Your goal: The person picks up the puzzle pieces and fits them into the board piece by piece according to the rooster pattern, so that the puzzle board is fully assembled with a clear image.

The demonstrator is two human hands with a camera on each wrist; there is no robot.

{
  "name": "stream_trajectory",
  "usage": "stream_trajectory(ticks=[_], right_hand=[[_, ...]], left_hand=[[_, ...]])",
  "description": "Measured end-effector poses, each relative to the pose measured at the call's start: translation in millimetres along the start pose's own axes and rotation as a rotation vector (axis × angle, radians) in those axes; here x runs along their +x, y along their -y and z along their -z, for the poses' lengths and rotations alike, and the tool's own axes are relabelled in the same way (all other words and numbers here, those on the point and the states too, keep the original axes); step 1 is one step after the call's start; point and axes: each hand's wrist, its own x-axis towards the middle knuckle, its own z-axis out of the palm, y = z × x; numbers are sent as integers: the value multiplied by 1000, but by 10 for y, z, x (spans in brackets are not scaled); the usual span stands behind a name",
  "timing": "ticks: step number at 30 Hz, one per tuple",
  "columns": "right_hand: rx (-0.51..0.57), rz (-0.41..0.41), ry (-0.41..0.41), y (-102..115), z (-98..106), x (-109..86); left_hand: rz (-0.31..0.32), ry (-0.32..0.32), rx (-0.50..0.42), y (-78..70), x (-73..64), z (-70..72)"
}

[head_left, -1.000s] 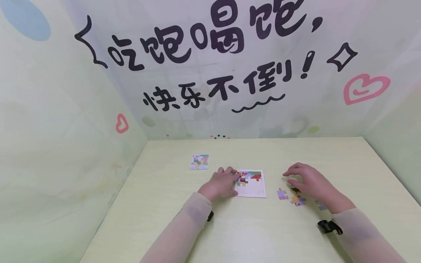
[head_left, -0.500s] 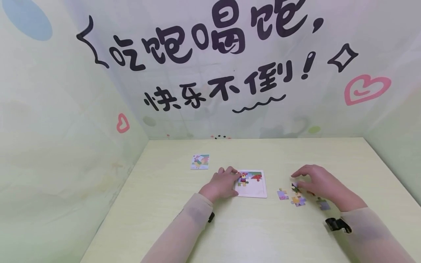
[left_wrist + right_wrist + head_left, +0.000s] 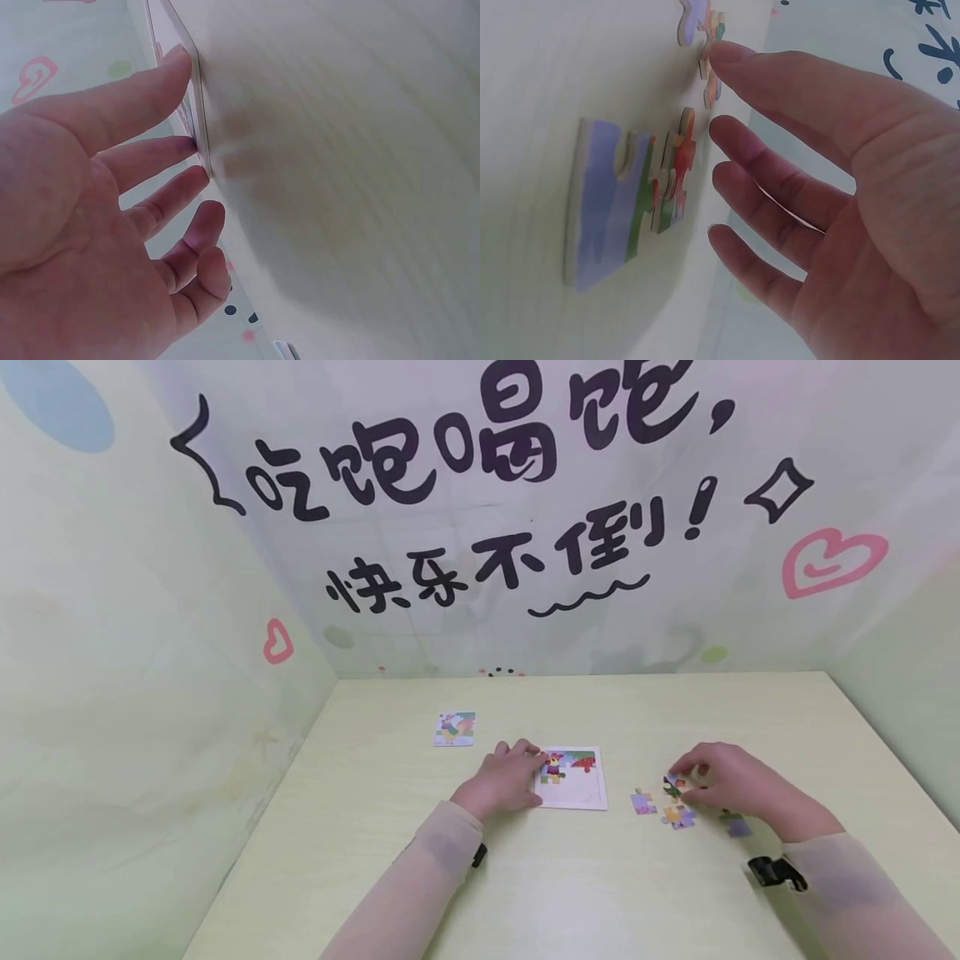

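My left hand (image 3: 502, 781) rests at the left edge of a white puzzle board (image 3: 577, 795), its thumb and two fingertips touching the rim in the left wrist view. Joined pieces with a rooster-like figure fill the board's upper part. At the right, my right hand (image 3: 735, 783) has thumb and index finger at opposite sides of a dark green and white puzzle piece (image 3: 671, 784), pinching it near the table; its other fingers are spread. Close by lie a purple piece (image 3: 643, 802), a yellow-purple piece (image 3: 681, 817) and a lilac piece (image 3: 604, 202). A red piece (image 3: 681, 161) lies under the palm.
A small square picture card (image 3: 454, 729) lies farther back on the pale table (image 3: 540, 893), left of the board. Fabric walls with black lettering and pink hearts close off the back and both sides.
My right hand has moved a little right and toward me, and its index finger has closed down onto the dark green piece beside the thumb. The left hand stays at the board.
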Motion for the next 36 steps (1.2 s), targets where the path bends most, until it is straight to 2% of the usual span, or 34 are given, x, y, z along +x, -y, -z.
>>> stream_trajectory(ticks=[19, 36], right_hand=[[-3, 78, -28, -13, -27, -31], [10, 79, -55, 3, -52, -51]], left_hand=[[-3, -2, 29, -6, 4, 0], [3, 4, 16, -39, -39, 25]])
